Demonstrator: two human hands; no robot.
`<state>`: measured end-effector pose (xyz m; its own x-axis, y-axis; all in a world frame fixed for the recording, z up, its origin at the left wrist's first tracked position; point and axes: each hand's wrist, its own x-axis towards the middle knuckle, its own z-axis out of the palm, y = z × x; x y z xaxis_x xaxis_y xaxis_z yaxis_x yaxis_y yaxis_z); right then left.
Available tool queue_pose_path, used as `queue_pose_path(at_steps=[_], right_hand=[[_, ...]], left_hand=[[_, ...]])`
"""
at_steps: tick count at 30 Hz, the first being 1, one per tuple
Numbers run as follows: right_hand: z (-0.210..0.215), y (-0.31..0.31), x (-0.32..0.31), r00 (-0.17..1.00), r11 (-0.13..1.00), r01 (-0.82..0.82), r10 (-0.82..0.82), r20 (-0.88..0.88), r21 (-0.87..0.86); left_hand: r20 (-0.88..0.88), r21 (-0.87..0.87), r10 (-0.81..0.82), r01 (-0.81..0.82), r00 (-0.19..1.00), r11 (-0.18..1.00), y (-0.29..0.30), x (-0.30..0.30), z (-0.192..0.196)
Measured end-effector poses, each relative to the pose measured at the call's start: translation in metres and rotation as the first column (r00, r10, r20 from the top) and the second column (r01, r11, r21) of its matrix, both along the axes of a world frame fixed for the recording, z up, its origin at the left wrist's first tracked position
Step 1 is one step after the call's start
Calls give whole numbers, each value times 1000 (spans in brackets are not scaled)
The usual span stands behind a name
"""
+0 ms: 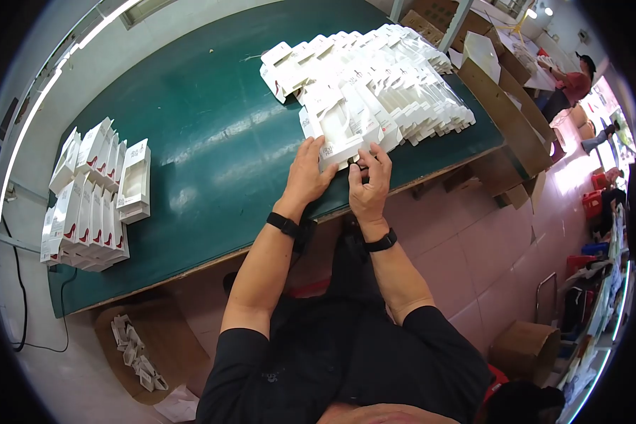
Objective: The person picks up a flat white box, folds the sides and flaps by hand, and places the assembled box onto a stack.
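My left hand lies at the near left corner of a white carton; its fingers are extended, and the thumb stands apart from them, toward the right. My right hand is at the near edge of the same carton, to the right of the left hand, with its fingers curled. I cannot tell whether the right fingertips pinch the carton or only rest against it.

The white carton has a recessed opening and sits near the front edge of the green table, at the near side of a heap of white cartons. The heap covers the far right part of the table, with its cartons overlapping in rows.

At the left end of the table, a stack of white cartons stands in rows; a single carton leans beside its right side. To the right of the table is an open cardboard box. Each of my wrists carries a black band.
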<state>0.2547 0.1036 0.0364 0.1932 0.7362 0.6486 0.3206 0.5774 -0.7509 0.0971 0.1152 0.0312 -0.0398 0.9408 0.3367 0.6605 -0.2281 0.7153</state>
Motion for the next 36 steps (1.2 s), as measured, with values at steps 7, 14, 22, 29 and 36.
queue_pose_path(at_steps=[7, 14, 22, 29, 36], right_hand=[[-6, -3, 9, 995, 998, -42, 38, 87, 46], [-3, 0, 10, 996, 995, -56, 49, 76, 88], [-3, -1, 13, 998, 998, -59, 59, 14, 7], [-6, 1, 14, 999, 999, -34, 33, -32, -19], [-9, 2, 15, 997, 1000, -18, 17, -75, -17]], left_hand=[[-29, -20, 0, 0, 1000, 1000, 22, 19, -4], [-142, 18, 10, -7, 990, 1000, 43, 31, -12], [-176, 8, 12, -11, 984, 1000, 57, 45, -15], [-204, 41, 26, -18, 979, 999, 69, 56, -16], [-194, 64, 3, 10, 981, 998, 78, 66, -16]])
